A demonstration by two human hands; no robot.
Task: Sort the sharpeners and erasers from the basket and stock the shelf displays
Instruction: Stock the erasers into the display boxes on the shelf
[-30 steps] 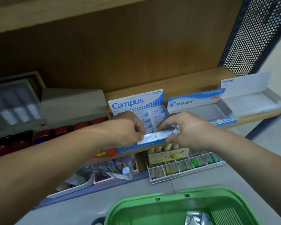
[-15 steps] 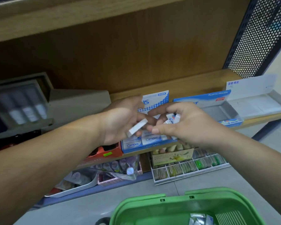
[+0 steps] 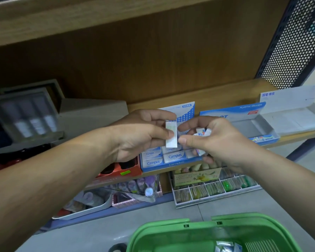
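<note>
The eraser [image 3: 171, 134] has turned upright, pinched in the left hand [image 3: 140, 135]. The right hand [image 3: 216, 140] clutches several wrapped erasers [image 3: 202, 133] above the Campus box [image 3: 164, 159].

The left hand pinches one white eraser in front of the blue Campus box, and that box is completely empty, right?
Not quite. The head view shows the Campus box is not empty: rows of Campus erasers lie in it. The rest holds: the left hand pinches one white eraser in front of it. The right hand grips several wrapped erasers.
</note>
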